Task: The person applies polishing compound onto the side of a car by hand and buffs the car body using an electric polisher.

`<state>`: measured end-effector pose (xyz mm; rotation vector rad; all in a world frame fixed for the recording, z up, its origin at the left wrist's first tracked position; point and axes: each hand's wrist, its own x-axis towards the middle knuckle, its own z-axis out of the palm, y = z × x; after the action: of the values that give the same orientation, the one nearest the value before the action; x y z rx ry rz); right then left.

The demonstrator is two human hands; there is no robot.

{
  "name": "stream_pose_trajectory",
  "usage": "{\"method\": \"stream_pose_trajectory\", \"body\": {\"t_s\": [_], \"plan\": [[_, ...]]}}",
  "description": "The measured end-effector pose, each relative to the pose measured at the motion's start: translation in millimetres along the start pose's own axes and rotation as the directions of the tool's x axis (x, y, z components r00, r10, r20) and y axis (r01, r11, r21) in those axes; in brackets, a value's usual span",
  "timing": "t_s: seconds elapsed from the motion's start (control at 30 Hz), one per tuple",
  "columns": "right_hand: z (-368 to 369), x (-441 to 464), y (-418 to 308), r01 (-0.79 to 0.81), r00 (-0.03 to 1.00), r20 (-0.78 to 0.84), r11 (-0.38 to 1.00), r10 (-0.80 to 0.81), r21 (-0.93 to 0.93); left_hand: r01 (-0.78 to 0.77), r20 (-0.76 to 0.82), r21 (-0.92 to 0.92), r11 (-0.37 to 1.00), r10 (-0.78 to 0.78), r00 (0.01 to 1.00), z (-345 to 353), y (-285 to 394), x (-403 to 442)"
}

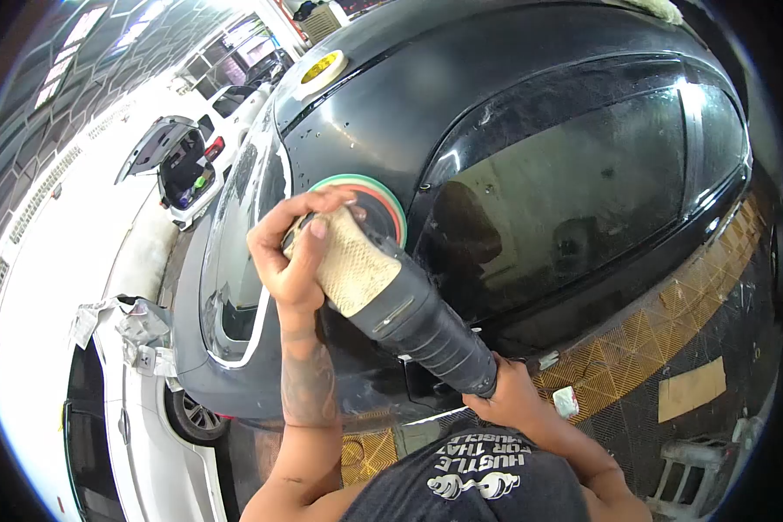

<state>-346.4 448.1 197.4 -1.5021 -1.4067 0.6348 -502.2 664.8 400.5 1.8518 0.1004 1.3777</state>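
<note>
Both my hands hold a car polisher (435, 326) against the black car's (461, 87) rear body, beside the side window. My left hand (297, 252) is wrapped round the polisher's head, which has a light textured cover (357, 268). My right hand (511, 391) grips the end of its dark, ribbed handle. The round pad (383, 193), with a green and red rim, lies against the dark panel. Part of it is hidden under the polisher head and my left hand. White tape (284, 165) edges the rear glass.
A round white thing with a yellow middle (324, 68) sits on the car. A white car (152, 426) with paper (139, 329) over one end stands at left. Another car has its tailgate raised (170, 143). Cardboard (692, 389) and a grey plastic stool (692, 478) are at lower right.
</note>
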Motion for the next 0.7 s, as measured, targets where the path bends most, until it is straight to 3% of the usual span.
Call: {"method": "stream_pose_trajectory", "body": {"t_s": [0.13,0.3,0.7], "plan": [[11,-7,19,0.008,0.998,0.063,1.0,-0.008,-0.007,-0.043,-0.037,-0.068,0.997,0.041,0.998,-11,-2,-20],[1,-4,17,-0.002,0.997,0.082,1.0,0.002,0.0,-0.024,-0.035,-0.01,1.0,0.024,0.999,0,0,-13],[-11,3,1,0.006,1.0,-0.023,1.0,-0.006,0.015,-0.012,0.027,-0.047,0.999,0.013,1.0,16,-5,15]]}}
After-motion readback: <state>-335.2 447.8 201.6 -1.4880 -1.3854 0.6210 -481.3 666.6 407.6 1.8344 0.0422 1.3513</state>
